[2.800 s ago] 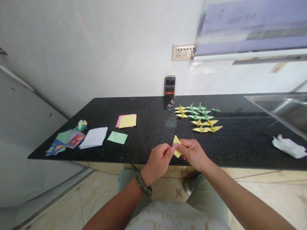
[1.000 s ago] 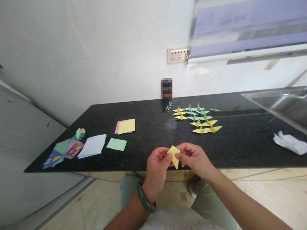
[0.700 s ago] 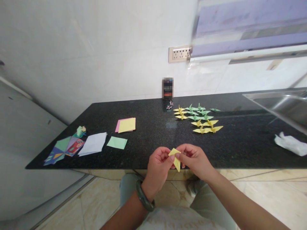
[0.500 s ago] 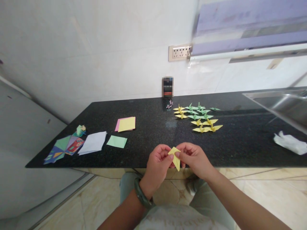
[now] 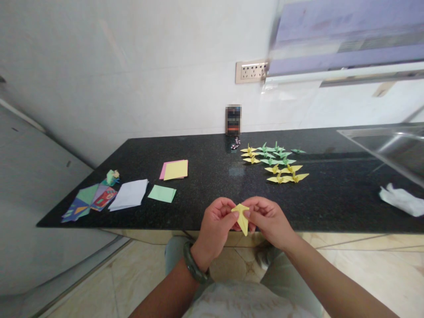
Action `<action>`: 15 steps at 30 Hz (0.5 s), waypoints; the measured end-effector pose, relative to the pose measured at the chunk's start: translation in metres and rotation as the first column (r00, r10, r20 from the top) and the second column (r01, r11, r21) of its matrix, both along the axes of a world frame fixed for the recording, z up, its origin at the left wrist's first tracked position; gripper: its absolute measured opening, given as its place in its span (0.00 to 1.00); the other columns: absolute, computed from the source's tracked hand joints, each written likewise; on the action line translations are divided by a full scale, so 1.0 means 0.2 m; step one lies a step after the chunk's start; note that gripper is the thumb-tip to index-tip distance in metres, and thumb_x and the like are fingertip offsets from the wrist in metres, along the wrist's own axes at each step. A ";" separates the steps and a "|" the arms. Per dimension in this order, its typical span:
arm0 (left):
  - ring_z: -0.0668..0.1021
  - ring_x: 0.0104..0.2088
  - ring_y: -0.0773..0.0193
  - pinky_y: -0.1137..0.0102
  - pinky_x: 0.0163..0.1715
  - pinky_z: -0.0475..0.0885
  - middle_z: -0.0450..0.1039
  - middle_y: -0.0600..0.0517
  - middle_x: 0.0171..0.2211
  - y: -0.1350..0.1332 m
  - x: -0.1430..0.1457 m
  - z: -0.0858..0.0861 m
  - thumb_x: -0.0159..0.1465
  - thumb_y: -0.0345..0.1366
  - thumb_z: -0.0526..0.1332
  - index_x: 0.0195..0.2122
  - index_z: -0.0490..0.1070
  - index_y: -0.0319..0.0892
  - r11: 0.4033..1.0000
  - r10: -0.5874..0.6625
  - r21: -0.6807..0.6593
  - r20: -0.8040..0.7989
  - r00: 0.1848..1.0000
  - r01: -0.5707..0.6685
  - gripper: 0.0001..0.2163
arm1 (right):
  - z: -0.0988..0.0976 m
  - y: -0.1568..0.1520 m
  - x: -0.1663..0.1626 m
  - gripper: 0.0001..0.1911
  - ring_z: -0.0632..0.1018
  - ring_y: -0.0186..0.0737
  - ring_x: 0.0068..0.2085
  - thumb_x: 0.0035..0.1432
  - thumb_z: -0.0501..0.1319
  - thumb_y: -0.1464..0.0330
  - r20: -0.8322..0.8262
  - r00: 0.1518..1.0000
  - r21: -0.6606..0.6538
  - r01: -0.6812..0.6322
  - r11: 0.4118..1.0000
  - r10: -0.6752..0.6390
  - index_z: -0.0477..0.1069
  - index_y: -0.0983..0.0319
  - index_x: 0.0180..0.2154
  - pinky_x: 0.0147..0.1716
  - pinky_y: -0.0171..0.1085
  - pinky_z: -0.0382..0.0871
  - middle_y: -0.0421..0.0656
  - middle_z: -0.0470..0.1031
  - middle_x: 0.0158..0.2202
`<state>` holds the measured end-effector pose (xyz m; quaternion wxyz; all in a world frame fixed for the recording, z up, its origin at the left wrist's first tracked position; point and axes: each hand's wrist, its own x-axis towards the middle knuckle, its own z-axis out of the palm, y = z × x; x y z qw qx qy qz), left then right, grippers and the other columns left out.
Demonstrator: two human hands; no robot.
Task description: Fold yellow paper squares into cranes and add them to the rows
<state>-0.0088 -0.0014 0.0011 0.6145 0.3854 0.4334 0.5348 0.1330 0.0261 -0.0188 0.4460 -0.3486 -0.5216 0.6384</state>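
Observation:
Between my two hands is a small folded piece of yellow origami paper (image 5: 243,221), held just over the counter's front edge with its long point hanging down. My left hand (image 5: 218,225), with a dark green bangle above the wrist, pinches its left side between thumb and fingers. My right hand (image 5: 269,221) pinches the right side, thumb on the front face. The fingers behind the paper are partly hidden. Beyond my hands stand several yellow paper cranes (image 5: 287,178) and several green paper cranes (image 5: 277,154) in close rows.
On the black counter (image 5: 205,194) at left lie yellow and pink paper squares (image 5: 176,170), green paper (image 5: 162,193), white sheets (image 5: 129,194) and a colourful patterned packet (image 5: 89,203). A phone-like object (image 5: 233,119) leans on the wall. Crumpled white tissue (image 5: 401,200) lies near the sink (image 5: 391,148).
The upper part of the yellow paper has changed shape slightly, its top corner now flatter and wider between my thumbs. Both hands keep their pinch, and the view has shifted a little.

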 end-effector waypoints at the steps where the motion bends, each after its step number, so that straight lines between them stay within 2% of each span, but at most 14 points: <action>1: 0.72 0.20 0.73 0.77 0.21 0.68 0.69 0.58 0.20 0.00 0.00 0.00 0.54 0.30 0.61 0.29 0.64 0.39 1.000 -0.001 0.005 0.014 1.000 0.001 0.05 | -0.01 0.00 0.00 0.09 0.67 0.26 0.15 0.49 0.64 0.65 -0.016 1.000 0.003 0.005 1.000 -0.005 0.72 0.63 0.32 0.15 0.27 0.63 0.36 0.70 0.19; 8: 0.72 0.20 0.73 0.77 0.22 0.68 0.69 0.58 0.20 -0.01 -0.01 -0.01 0.54 0.31 0.61 0.29 0.65 0.39 1.000 -0.024 0.017 0.029 0.999 0.023 0.04 | -0.02 -0.01 -0.01 0.06 0.65 0.24 0.14 0.49 0.64 0.67 -0.106 0.994 -0.066 -0.005 0.998 -0.002 0.71 0.63 0.29 0.13 0.25 0.60 0.34 0.68 0.16; 15: 0.72 0.20 0.72 0.77 0.22 0.66 0.70 0.57 0.21 -0.02 0.00 0.03 0.53 0.32 0.61 0.31 0.64 0.39 0.999 -0.036 0.009 -0.097 0.995 0.037 0.06 | 0.00 -0.01 -0.03 0.08 0.62 0.23 0.13 0.47 0.64 0.66 -0.065 0.998 -0.101 -0.012 0.995 0.006 0.68 0.64 0.27 0.12 0.25 0.56 0.34 0.67 0.15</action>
